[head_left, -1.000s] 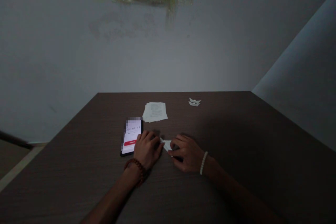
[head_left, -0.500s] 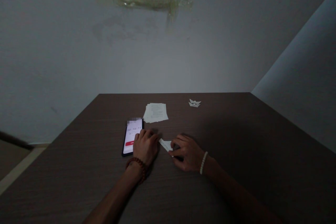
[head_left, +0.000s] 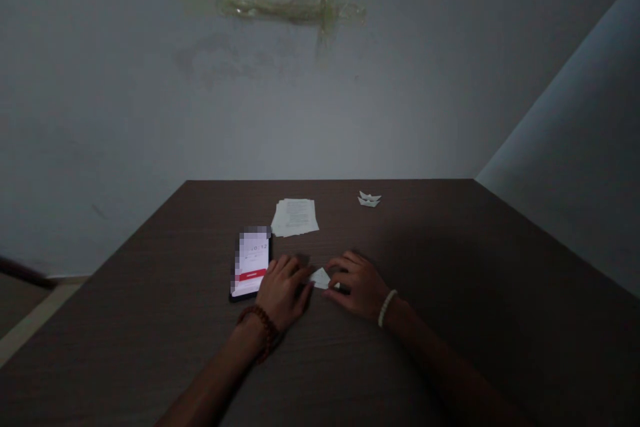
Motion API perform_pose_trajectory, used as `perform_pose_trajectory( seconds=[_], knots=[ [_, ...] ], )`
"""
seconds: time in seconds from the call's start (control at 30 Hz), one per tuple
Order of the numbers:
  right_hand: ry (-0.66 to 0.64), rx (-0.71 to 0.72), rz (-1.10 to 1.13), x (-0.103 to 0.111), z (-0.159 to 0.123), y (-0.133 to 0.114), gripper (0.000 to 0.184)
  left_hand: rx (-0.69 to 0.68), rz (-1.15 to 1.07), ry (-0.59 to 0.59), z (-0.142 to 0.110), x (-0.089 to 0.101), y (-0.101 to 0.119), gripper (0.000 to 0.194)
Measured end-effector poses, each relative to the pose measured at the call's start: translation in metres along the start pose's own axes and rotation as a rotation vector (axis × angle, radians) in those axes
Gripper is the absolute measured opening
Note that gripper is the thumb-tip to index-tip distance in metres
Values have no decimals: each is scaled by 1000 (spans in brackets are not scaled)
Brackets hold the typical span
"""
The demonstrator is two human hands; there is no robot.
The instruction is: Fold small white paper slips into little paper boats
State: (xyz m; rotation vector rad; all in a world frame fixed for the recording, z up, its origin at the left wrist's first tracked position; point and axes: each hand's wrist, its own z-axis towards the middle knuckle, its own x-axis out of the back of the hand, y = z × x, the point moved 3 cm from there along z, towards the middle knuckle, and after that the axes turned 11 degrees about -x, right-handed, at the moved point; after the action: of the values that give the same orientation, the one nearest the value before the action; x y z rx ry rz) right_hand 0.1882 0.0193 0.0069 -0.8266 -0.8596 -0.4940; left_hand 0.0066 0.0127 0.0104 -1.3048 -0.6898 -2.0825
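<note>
A small folded piece of white paper (head_left: 321,277) lies between my hands, a peaked shape with its point facing away from me. My left hand (head_left: 285,290), with a brown bead bracelet at the wrist, grips the paper's left corner between thumb and index finger. The right corner is held by the curled fingers of my right hand (head_left: 359,285), which has a pale bead bracelet. Fingertips cover both ends of the paper. Just left of my left hand, a phone (head_left: 251,263) with a lit timer screen rests on the table.
The dark wooden table (head_left: 320,367) runs back to a grey wall. A stack of printed paper sheets (head_left: 296,217) lies beyond the phone. Two small folded paper boats (head_left: 369,199) sit together near the far edge. Tape (head_left: 290,10) is stuck on the wall.
The folded paper has turned from a slanted strip into a level peaked shape. My left hand has moved slightly right and taken its left corner. The phone's timer has advanced.
</note>
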Motion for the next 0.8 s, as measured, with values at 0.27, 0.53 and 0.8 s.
perform_pose_trajectory(
  seconds=[0.27, 0.53, 0.8],
  knots=[
    [-21, -107, 172, -4, 4, 0, 24, -35, -41, 15, -1, -3, 2, 11],
    [25, -131, 171, -4, 3, -1, 29, -73, -80, 32, -1, -2, 5, 19],
    [100, -36, 82, -3, 3, -1, 3, -85, -88, 41, 0, 0, 9, 16]
  ],
)
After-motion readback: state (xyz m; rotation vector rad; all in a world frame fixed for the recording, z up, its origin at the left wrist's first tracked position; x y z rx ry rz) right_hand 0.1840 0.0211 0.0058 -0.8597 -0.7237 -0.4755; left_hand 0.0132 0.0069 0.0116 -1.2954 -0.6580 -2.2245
